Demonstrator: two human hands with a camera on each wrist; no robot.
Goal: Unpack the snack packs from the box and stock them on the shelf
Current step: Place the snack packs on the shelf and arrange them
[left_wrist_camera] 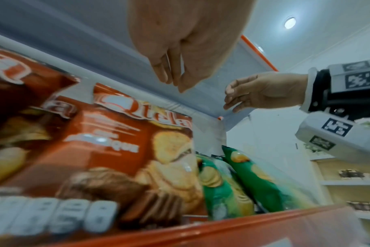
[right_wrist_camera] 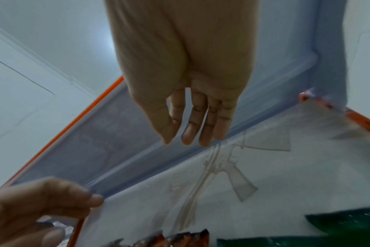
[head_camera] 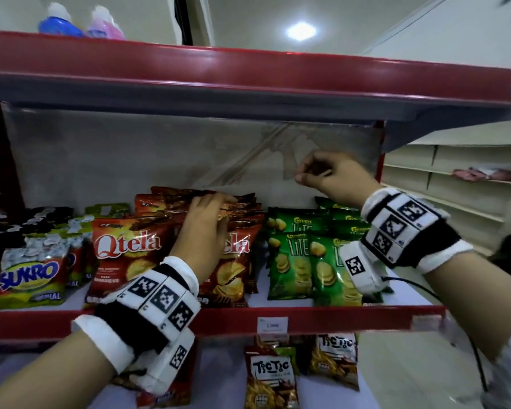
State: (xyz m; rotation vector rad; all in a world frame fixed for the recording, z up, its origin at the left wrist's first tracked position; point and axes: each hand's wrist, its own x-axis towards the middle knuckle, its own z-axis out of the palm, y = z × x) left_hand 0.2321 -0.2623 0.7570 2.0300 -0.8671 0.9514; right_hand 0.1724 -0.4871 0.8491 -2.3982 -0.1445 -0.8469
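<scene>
Both empty: left hand [head_camera: 204, 228] loosely spread, fingertips on red Qtela packs [head_camera: 130, 255]; right hand [head_camera: 334, 178] lightly curled, raised, touching nothing.

Red Qtela packs [head_camera: 130, 255] stand upright in rows mid-shelf [head_camera: 322, 320], green Lite packs [head_camera: 295, 264] just right, yellow-red Sukro packs [head_camera: 30, 278] far left.
</scene>
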